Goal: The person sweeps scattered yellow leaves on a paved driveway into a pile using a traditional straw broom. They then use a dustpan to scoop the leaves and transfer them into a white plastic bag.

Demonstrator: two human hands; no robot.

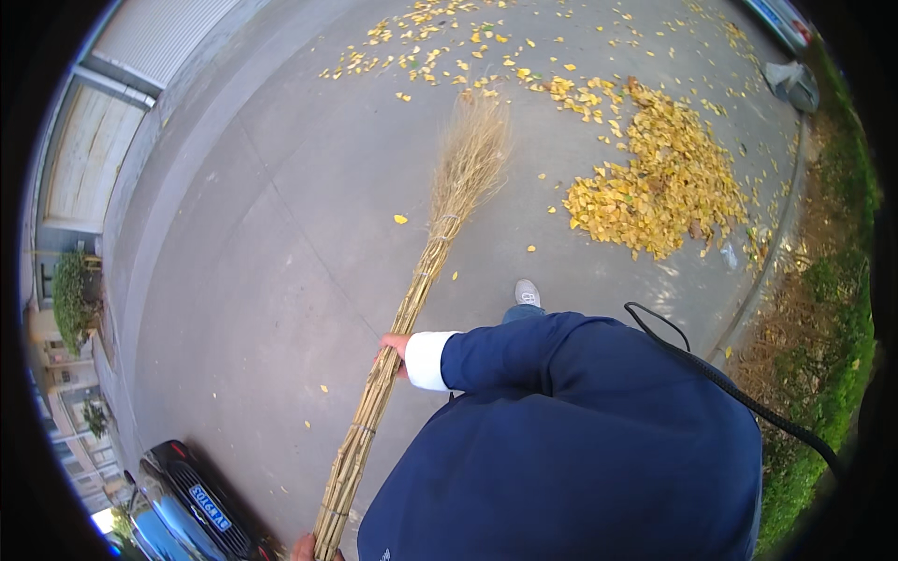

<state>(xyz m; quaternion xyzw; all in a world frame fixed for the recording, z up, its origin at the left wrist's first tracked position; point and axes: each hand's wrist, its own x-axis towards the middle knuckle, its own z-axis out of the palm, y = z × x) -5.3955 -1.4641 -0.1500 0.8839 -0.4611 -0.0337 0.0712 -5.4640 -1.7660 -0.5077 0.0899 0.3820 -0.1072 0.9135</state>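
Tan stalks, bound into a long broom (414, 297), fill the curled fingers of the right hand (395, 352), which grasps the shaft midway, just off centre toward 7 o'clock. Further out at 7 o'clock, the left hand (303, 548) seems wrapped round the top end, though the lower edge cuts it off and I cannot tell how firmly it grips. Well spread like this, the hands should give good leverage: the upper one as pivot, the lower one steering.

Beyond the right hand, the broom slants up to its bristles (470, 154) at 12 o'clock, fanned out over grey pavement (262, 243). Whether their tips touch it is hard to tell; a low, flat angle would likely catch thin leaves better than a steep jab.

Past the tips at 12 lie scattered leaves (421, 61), and at 2 o'clock a yellow leaf pile (669, 182). Strokes from the left side toward 2 would suit that layout, short and light so the heap is not flicked apart. Keep the swing clear of the pale shoe (527, 293), near centre toward 3, and the black cord (720, 379) at 4.
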